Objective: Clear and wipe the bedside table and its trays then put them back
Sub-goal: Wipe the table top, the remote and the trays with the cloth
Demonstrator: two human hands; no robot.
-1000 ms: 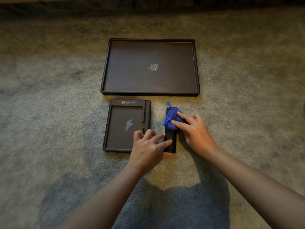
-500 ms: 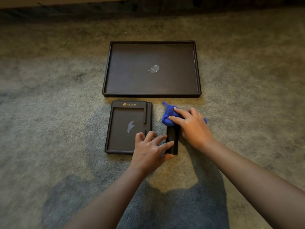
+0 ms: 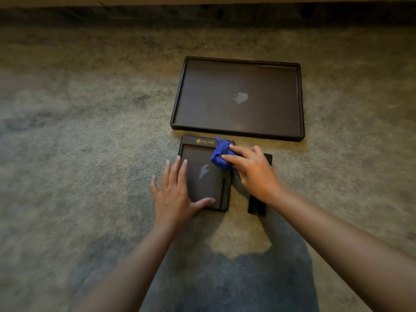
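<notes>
A small dark tray [image 3: 208, 188] with a gold logo lies on the carpet. My left hand [image 3: 174, 194] lies flat with fingers spread on the tray's near-left corner, thumb on its front rim. My right hand [image 3: 252, 171] holds a bunched blue cloth [image 3: 220, 155] against the tray's far-right corner. A slim black box [image 3: 257, 207] lies just right of the small tray, mostly hidden under my right wrist. Behind them sits a large dark tray [image 3: 238, 131] with a pale reflection in its middle.
Everything rests on grey-beige carpet [image 3: 90, 154]. A dark strip runs along the far edge of the carpet [image 3: 202, 14] at the top of the view. My own shadow falls on the carpet near me.
My right hand moved the blue cloth left from the black box onto the small tray. My left hand left the box and now presses on the small tray. The view shifted left.
</notes>
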